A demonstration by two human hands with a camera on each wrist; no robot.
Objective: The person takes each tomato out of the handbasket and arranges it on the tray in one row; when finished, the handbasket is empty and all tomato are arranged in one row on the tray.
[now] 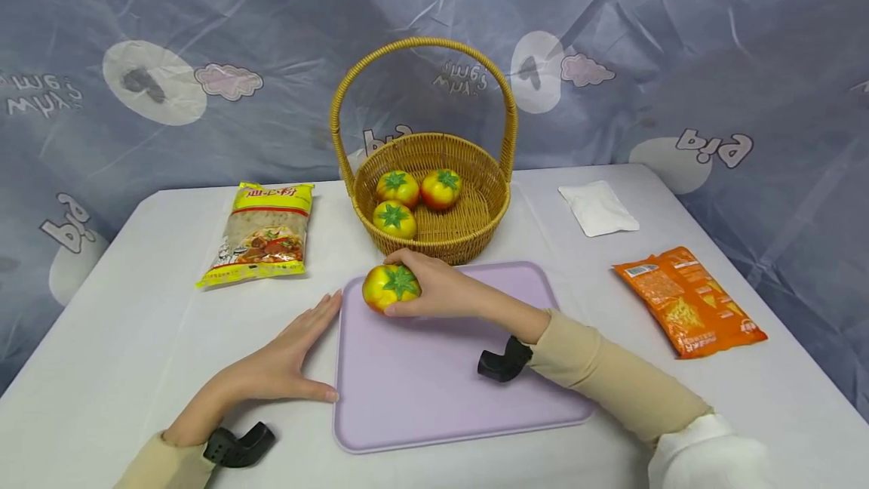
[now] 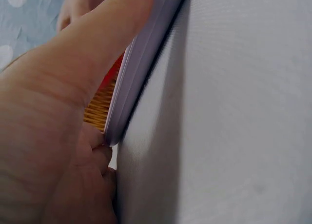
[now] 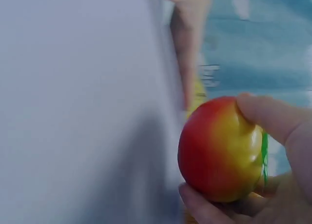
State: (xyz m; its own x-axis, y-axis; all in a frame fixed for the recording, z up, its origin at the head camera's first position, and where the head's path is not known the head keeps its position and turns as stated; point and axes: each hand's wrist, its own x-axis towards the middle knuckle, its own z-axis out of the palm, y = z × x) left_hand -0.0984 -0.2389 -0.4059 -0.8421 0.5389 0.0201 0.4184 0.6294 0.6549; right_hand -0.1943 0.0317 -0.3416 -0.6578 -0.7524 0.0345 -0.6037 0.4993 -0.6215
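Note:
My right hand [image 1: 441, 289] grips a red-and-yellow toy tomato [image 1: 385, 289] with a green star-shaped top, over the far left part of a lilac tray [image 1: 434, 398]. In the right wrist view, thumb and fingers wrap round the tomato's [image 3: 219, 151] leafy side. Flat on the white table, my left hand [image 1: 281, 364] lies along the tray's left edge, its fingers straight and thumb spread, fingertips right at the rim. Behind the tray stands a wicker basket [image 1: 475, 236] with a tall arched handle. Three similar tomatoes [image 1: 395, 219] sit in the left and back of it.
A yellow-edged food bag [image 1: 261, 236] lies left of the basket. To the right are a small white packet [image 1: 599, 208] and an orange snack bag [image 1: 691, 302]. A grey-blue printed cloth [image 1: 258, 13] hangs right behind the table [image 1: 136, 308].

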